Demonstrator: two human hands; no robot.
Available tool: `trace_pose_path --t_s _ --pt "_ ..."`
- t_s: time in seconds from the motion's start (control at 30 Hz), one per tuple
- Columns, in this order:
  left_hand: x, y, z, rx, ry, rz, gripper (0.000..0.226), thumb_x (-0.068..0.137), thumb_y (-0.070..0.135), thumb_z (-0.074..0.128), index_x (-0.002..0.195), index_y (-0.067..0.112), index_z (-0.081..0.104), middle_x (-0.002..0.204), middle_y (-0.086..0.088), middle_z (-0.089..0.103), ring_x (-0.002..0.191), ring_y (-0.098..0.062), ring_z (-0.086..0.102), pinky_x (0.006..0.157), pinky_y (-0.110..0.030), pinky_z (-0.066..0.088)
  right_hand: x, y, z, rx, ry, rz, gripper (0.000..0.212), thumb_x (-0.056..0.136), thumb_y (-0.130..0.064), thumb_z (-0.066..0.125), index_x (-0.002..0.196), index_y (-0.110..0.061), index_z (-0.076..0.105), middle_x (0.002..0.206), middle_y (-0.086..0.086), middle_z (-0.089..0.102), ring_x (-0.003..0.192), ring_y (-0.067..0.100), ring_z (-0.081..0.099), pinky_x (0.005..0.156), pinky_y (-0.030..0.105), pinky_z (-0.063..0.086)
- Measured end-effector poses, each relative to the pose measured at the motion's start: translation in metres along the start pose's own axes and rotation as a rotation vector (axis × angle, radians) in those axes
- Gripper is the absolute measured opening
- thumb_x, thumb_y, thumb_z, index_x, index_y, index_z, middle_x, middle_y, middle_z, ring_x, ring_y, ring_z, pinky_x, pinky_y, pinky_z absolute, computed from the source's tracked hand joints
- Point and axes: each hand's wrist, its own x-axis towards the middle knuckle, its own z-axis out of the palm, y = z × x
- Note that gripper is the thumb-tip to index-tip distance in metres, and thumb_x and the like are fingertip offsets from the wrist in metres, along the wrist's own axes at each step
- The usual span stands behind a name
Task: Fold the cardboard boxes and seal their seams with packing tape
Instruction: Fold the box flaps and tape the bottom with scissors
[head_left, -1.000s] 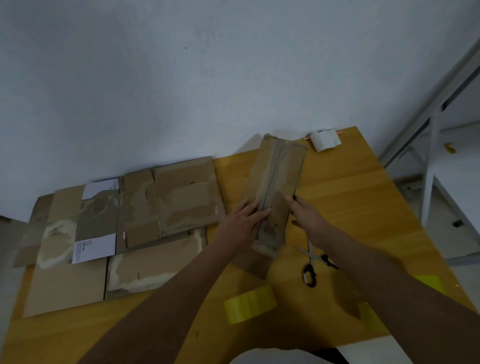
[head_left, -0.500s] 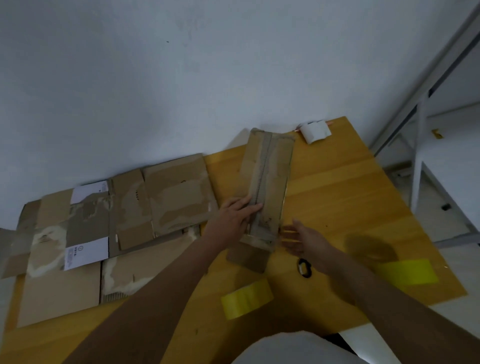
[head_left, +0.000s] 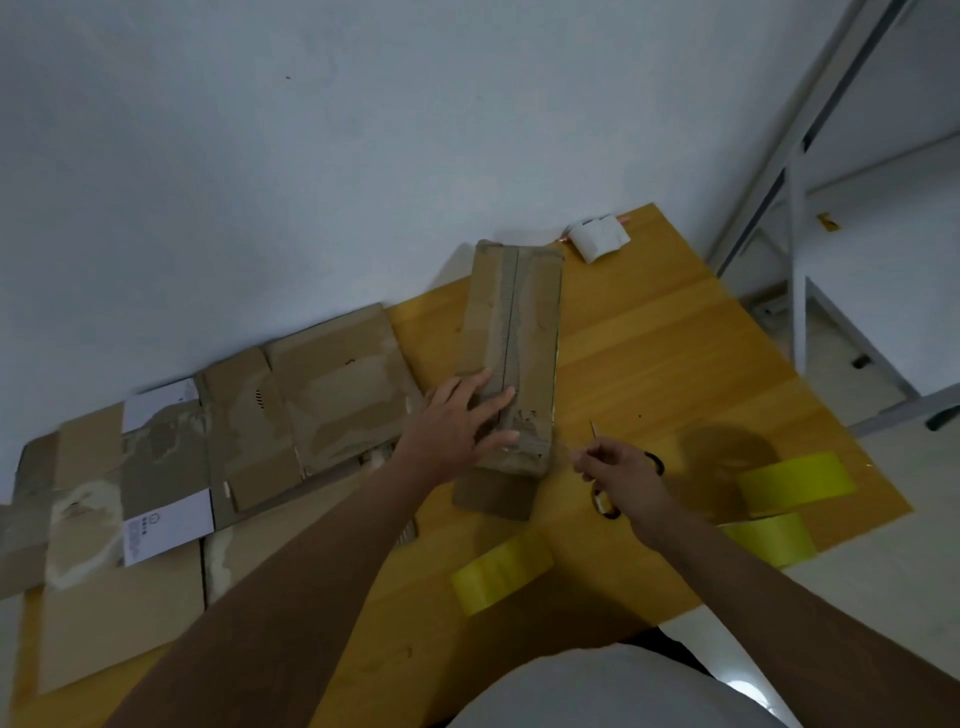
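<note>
Box (head_left: 511, 353) lengthwise toward wall, left hand (head_left: 457, 426) flat atop, right hand (head_left: 621, 470) gripping scissors (head_left: 602, 499)

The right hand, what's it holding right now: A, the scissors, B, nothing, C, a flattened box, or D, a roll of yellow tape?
A: the right hand is curled round the scissors, their black handles showing beside it and a blade tip poking out above the fingers.

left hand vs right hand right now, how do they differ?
The left hand lies flat, fingers straight, pressing the folded cardboard box; the right hand is curled round the scissors. The left rests on cardboard; the right is beside the box, above the table. Both are bare.
</note>
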Motion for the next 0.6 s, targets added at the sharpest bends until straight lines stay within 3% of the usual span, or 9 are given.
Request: trace_pose_path --t_s 0.13,0.23,0.3,0.43,0.53,0.6 --pt "0.001 -0.009 0.003 0.14 0.002 0.087 0.086 0.081 0.081 0.033 0.154 0.036 0.025 0.16 -0.007 0.024 0.141 -0.028 0.022 0.113 -0.05 0.028 0.0 0.002 0.001 -0.002 0.027 -0.022 0.013 0.093 -0.021 0.065 0.083 -0.012 0.063 0.08 -0.001 0.059 0.076 0.012 0.054 0.068 0.022 0.044" --pt "0.003 -0.01 0.008 0.207 0.016 0.114 0.083 0.082 0.078 0.033 0.15 0.03 0.038 0.15 -0.013 0.042 0.13 -0.031 0.04 0.099 -0.049 0.046 0.001 0.003 0.002 -0.038 0.029 -0.025 0.015 0.094 -0.024 0.063 0.086 -0.011 0.063 0.082 0.0 0.059 0.075 0.011 0.055 0.065 0.019 0.044" --pt "0.005 -0.008 0.008 0.21 0.019 0.129 0.083 0.083 0.077 0.027 0.147 0.026 0.043 0.145 -0.016 0.047 0.124 -0.032 0.045 0.095 -0.048 0.05 0.001 0.005 0.001 -0.036 0.027 -0.026 0.015 0.095 -0.025 0.063 0.088 -0.012 0.064 0.086 0.003 0.06 0.077 0.012 0.056 0.067 0.021 0.044" --pt "0.01 -0.003 0.002 0.185 0.045 0.182 0.095 0.079 0.085 0.026 0.141 0.016 0.052 0.139 -0.022 0.05 0.125 -0.039 0.048 0.105 -0.053 0.041 0.001 0.009 0.001 -0.037 0.05 -0.027 0.012 0.095 -0.028 0.062 0.091 -0.017 0.065 0.082 -0.004 0.058 0.073 0.014 0.055 0.072 0.033 0.046" --pt "0.014 0.017 0.0 0.072 0.023 0.102 0.105 0.074 0.09 0.025 0.132 0.008 0.054 0.137 -0.025 0.045 0.132 -0.041 0.04 0.103 -0.051 0.044 0.001 0.011 0.004 -0.069 0.083 -0.075 0.011 0.097 -0.03 0.059 0.095 -0.02 0.064 0.089 -0.005 0.063 0.075 0.013 0.061 0.072 0.031 0.05" --pt "0.016 0.026 0.007 0.009 0.004 0.073 0.107 0.076 0.09 0.025 0.133 0.004 0.05 0.145 -0.029 0.036 0.141 -0.042 0.03 0.111 -0.054 0.036 0.001 0.014 0.004 -0.065 0.103 -0.117 0.012 0.098 -0.03 0.057 0.096 -0.02 0.063 0.086 -0.001 0.065 0.074 0.014 0.063 0.071 0.027 0.05"
